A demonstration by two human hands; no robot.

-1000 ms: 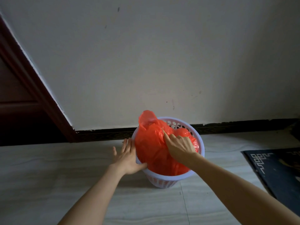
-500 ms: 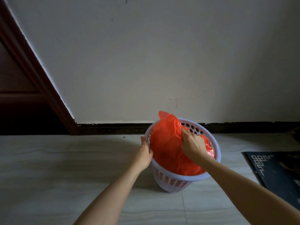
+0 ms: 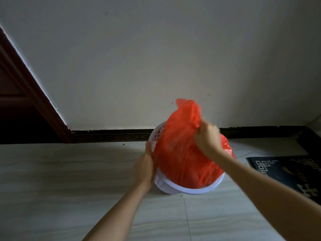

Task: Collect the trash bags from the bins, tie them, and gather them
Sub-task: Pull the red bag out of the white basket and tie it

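An orange-red trash bag [image 3: 180, 150] bulges up out of a white perforated bin [image 3: 189, 187] that stands on the floor by the wall. My right hand [image 3: 207, 138] grips the bunched top of the bag and holds it raised above the rim. My left hand [image 3: 146, 164] holds the bin's left rim, fingers wrapped over the edge. The bag's lower part is still inside the bin and hidden by its wall.
A pale wall with a dark skirting board [image 3: 111, 136] runs behind the bin. A dark red door frame [image 3: 34, 94] slants at the left. A black patterned mat [image 3: 286, 173] lies on the light tiled floor [image 3: 69, 180] to the right.
My right hand has gathered the bag's top and lifted it, so the bag stands higher out of the bin. My left hand went from flat beside the bin to holding its rim.
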